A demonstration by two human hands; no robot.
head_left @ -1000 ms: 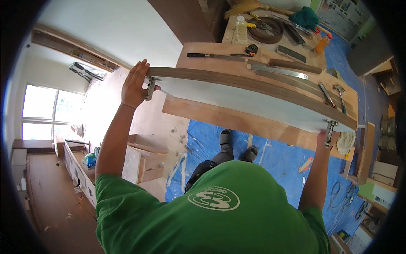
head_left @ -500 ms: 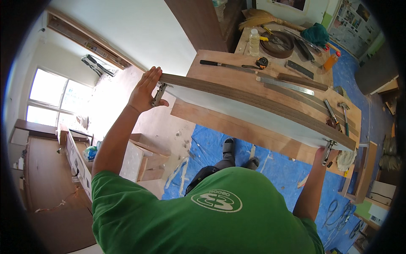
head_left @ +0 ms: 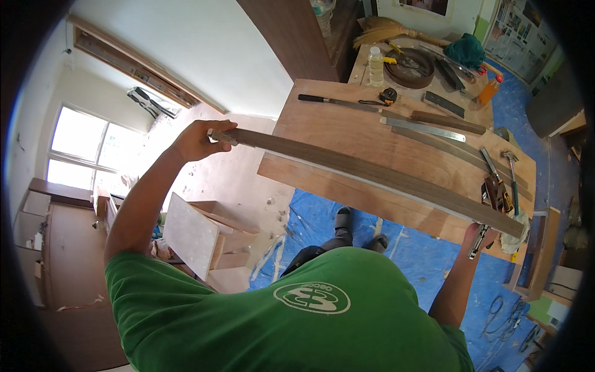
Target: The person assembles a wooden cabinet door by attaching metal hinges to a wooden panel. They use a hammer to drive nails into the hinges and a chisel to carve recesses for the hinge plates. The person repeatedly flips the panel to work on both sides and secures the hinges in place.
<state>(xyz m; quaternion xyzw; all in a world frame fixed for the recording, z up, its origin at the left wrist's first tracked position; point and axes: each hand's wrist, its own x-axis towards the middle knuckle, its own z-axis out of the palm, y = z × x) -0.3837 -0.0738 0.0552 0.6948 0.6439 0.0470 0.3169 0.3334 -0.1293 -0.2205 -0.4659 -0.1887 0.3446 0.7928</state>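
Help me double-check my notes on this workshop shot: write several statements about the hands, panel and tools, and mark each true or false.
1. The left hand holds one end of the long panel. True.
2. The right hand is at the panel's middle. False: it is near the right end, beside a metal hinge.
3. The tape measure lies on the wooden worktop. True.
4. A blue sheet covers part of the floor. True.
5. The hammer lies on that sheet. False: it lies on the worktop.
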